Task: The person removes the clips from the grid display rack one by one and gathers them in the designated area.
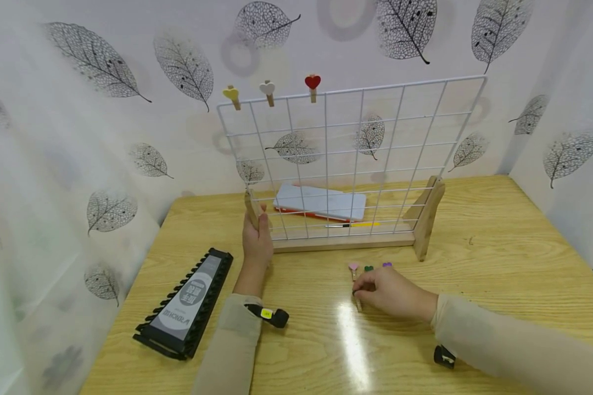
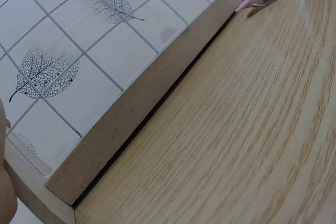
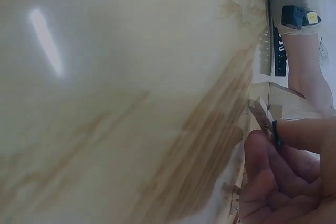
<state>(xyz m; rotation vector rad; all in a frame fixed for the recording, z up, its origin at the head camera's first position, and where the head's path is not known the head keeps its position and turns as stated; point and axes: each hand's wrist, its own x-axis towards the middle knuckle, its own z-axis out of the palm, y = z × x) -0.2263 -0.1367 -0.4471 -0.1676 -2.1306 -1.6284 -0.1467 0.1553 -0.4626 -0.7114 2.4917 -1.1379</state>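
Note:
My left hand [image 1: 258, 238] holds the wooden side foot [image 1: 251, 208] of a white wire grid stand [image 1: 326, 148]; in the left wrist view only a sliver of that hand [image 2: 5, 182] shows. My right hand [image 1: 392, 293] pinches a small wooden clothespin [image 1: 358, 303] between thumb and fingertips, low over the table. In the right wrist view this clothespin [image 3: 259, 111] has a dark green piece at the fingertips. Just beyond the right hand lie clothespins with a pink heart [image 1: 353, 267], a green heart [image 1: 369, 269] and a purple heart [image 1: 387, 265].
Yellow [image 1: 231, 94], white [image 1: 267, 89] and red [image 1: 313, 83] heart clothespins sit clipped along the grid's top wire. Behind the grid lie a flat white case [image 1: 321, 202] and a yellow-and-black pen [image 1: 353, 225]. A black-edged rack [image 1: 188, 304] lies at the left.

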